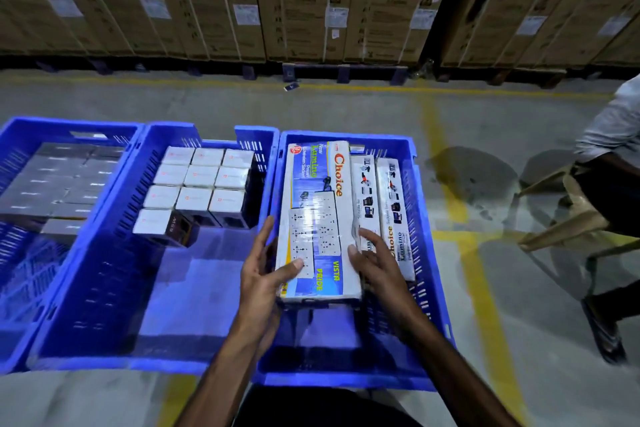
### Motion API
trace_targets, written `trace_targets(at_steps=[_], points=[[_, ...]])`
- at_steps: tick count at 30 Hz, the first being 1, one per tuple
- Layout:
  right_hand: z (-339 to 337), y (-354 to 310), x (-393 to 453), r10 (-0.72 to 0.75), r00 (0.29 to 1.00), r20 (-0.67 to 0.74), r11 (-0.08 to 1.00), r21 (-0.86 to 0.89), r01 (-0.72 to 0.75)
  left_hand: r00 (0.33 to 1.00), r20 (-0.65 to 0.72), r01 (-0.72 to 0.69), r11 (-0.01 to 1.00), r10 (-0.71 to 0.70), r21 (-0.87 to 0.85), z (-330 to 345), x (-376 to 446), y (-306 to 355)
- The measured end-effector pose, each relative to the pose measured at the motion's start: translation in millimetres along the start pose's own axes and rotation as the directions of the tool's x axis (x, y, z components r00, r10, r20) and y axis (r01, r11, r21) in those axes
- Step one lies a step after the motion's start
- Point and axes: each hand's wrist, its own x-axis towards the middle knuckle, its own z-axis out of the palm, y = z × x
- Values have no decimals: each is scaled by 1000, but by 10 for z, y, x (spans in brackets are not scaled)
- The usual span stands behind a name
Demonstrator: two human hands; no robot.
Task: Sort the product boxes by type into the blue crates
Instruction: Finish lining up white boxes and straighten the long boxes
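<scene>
— Three blue crates on the floor, side by side. Which one are the hands over?

— The right crate (pixel 420 218). Both hands are on a long power-strip box (pixel 317 218) that lies flat, its near end towards the person.

— Gripping it?

— The left hand (pixel 265 274) has its thumb pressed on the printed top face and its fingers along the left edge. The right hand (pixel 375 262) lies against the right edge with fingers spread, half open. So the box is held between the two.

— Anything else in that crate?

— Two more long boxes (pixel 381 208) of the same kind, stood on their edges just beside the held one, against the right wall.

— And the other crates?

— The middle crate (pixel 104 288) holds small white-topped boxes (pixel 199 184) packed in rows at its far end; its near half is bare. The left crate (pixel 20 253) holds flat grey boxes (pixel 59 180), also towards the far end.

— Who's that on the right?

— Another person (pixel 613 163), partly in view, next to a plastic chair (pixel 568 215). Behind everything stands a wall of big washing-machine cartons (pixel 311 0).
</scene>
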Motion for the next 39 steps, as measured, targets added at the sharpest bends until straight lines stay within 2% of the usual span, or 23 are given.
trace_targets(at_steps=[2,5,8,10,14,18,20,22,26,29,31,32,34,35,37,39], points=[[6,-55,26,-27,1000,-6,999,-26,27,998,-1,62,998,-62,-25,-10,22,-45],[32,-138,-1,-145,987,-76,974,-188,128,994,14,104,994,-104,28,22,69,-63],[80,-240,-105,-351,926,-136,859,-441,260,987,61,146,988,-149,43,102,157,-29],[148,-261,-183,-417,904,-96,769,-568,295,976,98,189,978,-196,84,192,231,2],[290,-213,-223,-423,906,-20,653,-699,290,964,148,181,955,-220,237,391,328,29],[348,-163,-144,-374,928,-13,619,-748,239,957,74,244,919,-279,310,372,439,-94],[354,-142,-120,-368,930,-4,606,-759,237,946,50,293,907,-321,302,332,479,-147],[333,-131,-132,-338,941,9,584,-782,217,954,11,282,913,-299,295,310,483,-153],[291,-129,-220,-298,955,0,457,-878,142,961,24,260,931,-275,256,360,460,-176],[101,-342,-176,-365,931,8,475,-859,194,976,20,213,963,-219,163,368,491,-57],[-178,-602,-8,-288,950,123,494,-831,257,995,-65,80,992,-74,98,297,603,128],[-333,-747,101,-222,954,202,471,-834,286,990,-138,-9,992,26,122,226,678,259],[-588,-1028,358,-117,938,327,412,-843,345,942,-247,-164,953,228,255,16,823,527],[-656,-1154,472,-92,920,381,398,-832,385,920,-250,-205,914,302,349,-118,887,640],[-675,-1356,666,-71,887,456,369,-814,448,903,-184,-241,813,388,530,-365,940,820],[-645,-1488,830,-40,873,486,284,-832,477,920,-43,-280,731,389,622,-532,934,920]])
